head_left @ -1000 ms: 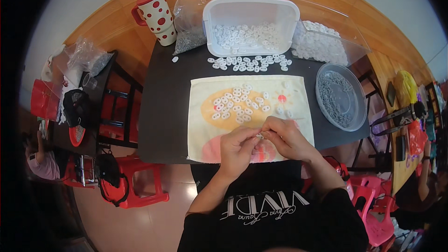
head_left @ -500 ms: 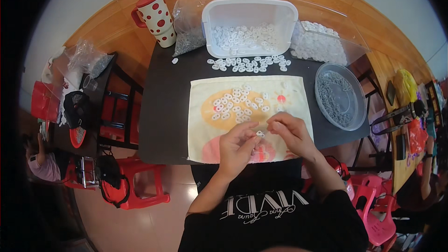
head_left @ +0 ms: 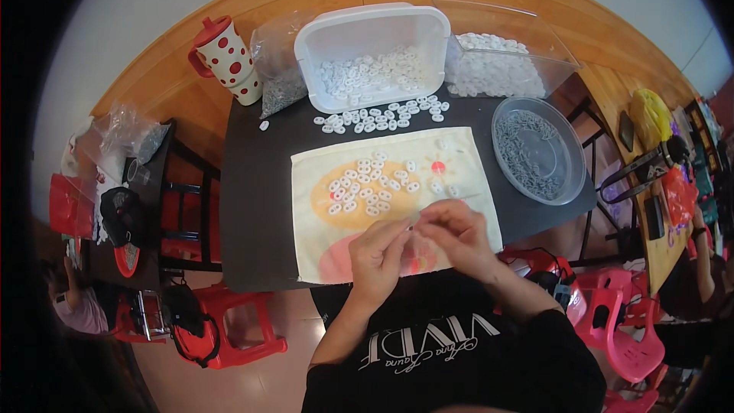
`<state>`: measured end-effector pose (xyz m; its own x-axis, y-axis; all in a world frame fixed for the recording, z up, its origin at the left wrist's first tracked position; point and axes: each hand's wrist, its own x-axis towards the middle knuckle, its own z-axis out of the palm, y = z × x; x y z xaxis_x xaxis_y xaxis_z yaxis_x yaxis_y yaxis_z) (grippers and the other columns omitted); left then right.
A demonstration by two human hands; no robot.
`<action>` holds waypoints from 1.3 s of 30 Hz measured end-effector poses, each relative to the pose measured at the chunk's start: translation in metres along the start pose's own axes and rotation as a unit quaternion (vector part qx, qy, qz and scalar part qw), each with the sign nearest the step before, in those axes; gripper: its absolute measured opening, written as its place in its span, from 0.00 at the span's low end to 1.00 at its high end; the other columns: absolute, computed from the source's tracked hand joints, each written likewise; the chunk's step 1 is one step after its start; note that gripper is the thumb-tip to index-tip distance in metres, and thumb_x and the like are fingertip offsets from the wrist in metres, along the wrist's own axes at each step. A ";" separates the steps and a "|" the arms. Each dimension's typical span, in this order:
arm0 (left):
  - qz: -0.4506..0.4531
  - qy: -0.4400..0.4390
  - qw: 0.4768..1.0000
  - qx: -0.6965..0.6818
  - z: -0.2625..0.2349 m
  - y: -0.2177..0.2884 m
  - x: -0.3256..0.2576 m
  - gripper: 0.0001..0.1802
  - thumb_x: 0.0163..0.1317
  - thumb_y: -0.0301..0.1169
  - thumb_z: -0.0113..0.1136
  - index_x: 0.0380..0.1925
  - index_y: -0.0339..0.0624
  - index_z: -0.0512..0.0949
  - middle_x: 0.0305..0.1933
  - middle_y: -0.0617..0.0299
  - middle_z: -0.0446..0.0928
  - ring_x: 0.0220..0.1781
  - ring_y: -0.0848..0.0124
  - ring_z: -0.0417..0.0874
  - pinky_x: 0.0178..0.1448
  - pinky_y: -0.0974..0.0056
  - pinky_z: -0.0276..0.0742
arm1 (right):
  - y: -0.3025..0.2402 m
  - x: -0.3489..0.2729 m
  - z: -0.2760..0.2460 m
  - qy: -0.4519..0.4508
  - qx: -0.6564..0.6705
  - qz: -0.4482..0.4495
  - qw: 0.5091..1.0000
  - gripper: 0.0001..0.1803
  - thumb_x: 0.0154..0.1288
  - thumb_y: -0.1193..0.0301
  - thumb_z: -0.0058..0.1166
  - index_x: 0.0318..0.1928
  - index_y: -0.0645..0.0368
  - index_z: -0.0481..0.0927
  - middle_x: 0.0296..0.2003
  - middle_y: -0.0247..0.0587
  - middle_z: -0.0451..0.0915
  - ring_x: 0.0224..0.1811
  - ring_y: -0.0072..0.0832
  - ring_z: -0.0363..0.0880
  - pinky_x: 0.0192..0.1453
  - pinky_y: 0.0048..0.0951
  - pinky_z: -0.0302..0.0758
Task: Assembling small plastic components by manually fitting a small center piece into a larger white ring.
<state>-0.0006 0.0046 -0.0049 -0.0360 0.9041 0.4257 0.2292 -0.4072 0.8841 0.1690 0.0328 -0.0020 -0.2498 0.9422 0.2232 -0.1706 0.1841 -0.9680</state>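
Observation:
My left hand (head_left: 378, 256) is closed in a pinch over the near part of a cream printed cloth (head_left: 466, 145). Between its fingertips is a small white two-holed oval piece (head_left: 415, 219), mostly hidden now. My right hand (head_left: 462, 237) touches it from the right, thumb and fingers closed together; what they hold is too small to make out. A thin pale sliver (head_left: 468, 196) shows just beyond the right fingers. Several loose white two-holed ovals (head_left: 363, 176) lie on the cloth ahead of my hands.
A white tub (head_left: 306, 61) of ovals lies tipped toward me, more spilling before it. Right of it are a clear bin (head_left: 535, 61) of white pieces and a round tub (head_left: 577, 176) of small grey pieces. Left stand a bag (head_left: 283, 92) of grey pieces and a dotted tumbler (head_left: 233, 69).
The view has shifted. My hands have come closer together, fingertips now meeting at the white piece, which showed more plainly before.

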 end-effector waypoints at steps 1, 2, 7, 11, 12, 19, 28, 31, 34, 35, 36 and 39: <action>0.003 0.019 1.000 -0.011 -0.002 -0.001 0.000 0.11 0.59 0.14 0.59 0.42 0.31 0.82 0.37 0.53 0.81 0.35 0.70 0.83 0.39 0.69 0.77 | -0.006 0.007 -0.012 -0.002 -0.114 -0.019 0.993 0.10 0.63 0.84 0.57 0.45 0.65 0.79 0.38 0.36 0.81 0.39 0.18 0.79 0.43 0.21 0.75; 0.006 0.038 0.999 -0.021 -0.002 -0.002 -0.001 0.11 0.59 0.14 0.60 0.42 0.32 0.83 0.37 0.54 0.81 0.34 0.71 0.83 0.37 0.70 0.77 | -0.013 0.018 -0.028 -0.004 -0.227 -0.036 0.973 0.08 0.62 0.84 0.58 0.42 0.66 0.80 0.37 0.35 0.81 0.38 0.18 0.79 0.41 0.22 0.75; -0.062 0.057 0.991 -0.107 -0.001 -0.006 0.005 0.10 0.62 0.15 0.59 0.42 0.33 0.83 0.32 0.61 0.78 0.30 0.77 0.79 0.32 0.74 0.70 | -0.022 0.052 -0.063 0.001 -0.432 -0.118 0.894 0.08 0.58 0.84 0.56 0.38 0.63 0.81 0.32 0.46 0.76 0.34 0.38 0.79 0.37 0.31 0.74; -0.138 0.038 0.970 -0.196 0.003 -0.004 0.005 0.08 0.63 0.17 0.60 0.40 0.33 0.83 0.33 0.62 0.79 0.28 0.79 0.79 0.30 0.75 0.69 | -0.013 0.061 -0.050 -0.089 -0.551 -0.164 0.813 0.11 0.54 0.79 0.61 0.40 0.60 0.81 0.33 0.46 0.74 0.39 0.45 0.75 0.41 0.41 0.73; -0.140 0.032 0.969 -0.201 0.004 -0.005 0.005 0.07 0.63 0.17 0.61 0.40 0.33 0.83 0.33 0.63 0.79 0.27 0.79 0.79 0.29 0.76 0.69 | -0.013 0.062 -0.049 -0.103 -0.556 -0.180 0.805 0.08 0.54 0.77 0.59 0.37 0.60 0.80 0.33 0.45 0.73 0.39 0.45 0.75 0.41 0.41 0.74; -0.162 0.052 0.960 -0.221 0.004 -0.011 0.003 0.07 0.63 0.18 0.61 0.40 0.33 0.83 0.33 0.62 0.80 0.28 0.79 0.80 0.28 0.75 0.70 | -0.014 0.056 -0.047 -0.167 -0.542 -0.205 0.798 0.12 0.45 0.77 0.59 0.36 0.59 0.80 0.32 0.41 0.74 0.37 0.41 0.74 0.40 0.38 0.73; -0.124 0.034 0.966 -0.224 0.003 -0.014 0.003 0.10 0.63 0.16 0.60 0.44 0.31 0.83 0.35 0.60 0.80 0.29 0.78 0.81 0.29 0.75 0.72 | -0.015 0.044 -0.055 -0.102 -0.525 -0.208 0.819 0.09 0.50 0.81 0.60 0.35 0.62 0.82 0.29 0.37 0.79 0.33 0.34 0.78 0.38 0.32 0.75; -0.141 0.019 0.959 -0.247 0.001 -0.009 0.003 0.10 0.63 0.17 0.60 0.44 0.31 0.83 0.35 0.60 0.80 0.29 0.78 0.81 0.30 0.75 0.72 | -0.018 0.033 -0.044 -0.005 -0.151 0.074 0.986 0.03 0.60 0.80 0.61 0.36 0.65 0.83 0.31 0.35 0.84 0.33 0.22 0.81 0.38 0.23 0.76; -0.166 0.005 0.951 -0.262 0.001 0.002 0.005 0.09 0.64 0.17 0.59 0.43 0.31 0.83 0.36 0.60 0.80 0.29 0.77 0.81 0.30 0.75 0.73 | -0.017 0.028 -0.036 0.017 0.044 0.110 0.993 0.03 0.63 0.79 0.62 0.37 0.66 0.84 0.33 0.37 0.86 0.34 0.16 0.81 0.40 0.18 0.75; -0.155 0.004 0.951 -0.266 0.003 0.004 0.006 0.11 0.63 0.16 0.59 0.45 0.31 0.83 0.34 0.59 0.81 0.28 0.78 0.81 0.29 0.75 0.72 | -0.017 0.026 -0.031 0.016 0.045 0.110 0.993 0.03 0.63 0.79 0.62 0.37 0.66 0.84 0.33 0.37 0.86 0.34 0.16 0.81 0.40 0.18 0.75; -0.144 0.004 0.952 -0.269 0.005 0.005 0.006 0.12 0.63 0.16 0.59 0.47 0.31 0.82 0.33 0.59 0.81 0.28 0.78 0.81 0.28 0.76 0.72 | -0.018 0.025 -0.026 0.018 0.073 0.104 0.992 0.03 0.63 0.80 0.61 0.37 0.66 0.84 0.33 0.38 0.85 0.34 0.17 0.81 0.40 0.19 0.75; -0.143 0.011 0.953 -0.268 0.008 0.006 0.003 0.17 0.63 0.16 0.59 0.53 0.32 0.80 0.32 0.60 0.81 0.27 0.79 0.80 0.27 0.76 0.71 | -0.019 0.020 -0.014 0.022 0.099 0.096 0.990 0.03 0.63 0.81 0.60 0.38 0.67 0.84 0.32 0.40 0.85 0.33 0.19 0.82 0.40 0.19 0.76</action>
<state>0.0084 0.0053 0.0003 -0.0433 0.9875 0.1517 -0.3228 -0.1575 0.9333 0.1806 0.0516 0.0190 -0.2544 0.9667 0.0282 -0.3088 -0.0535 -0.9496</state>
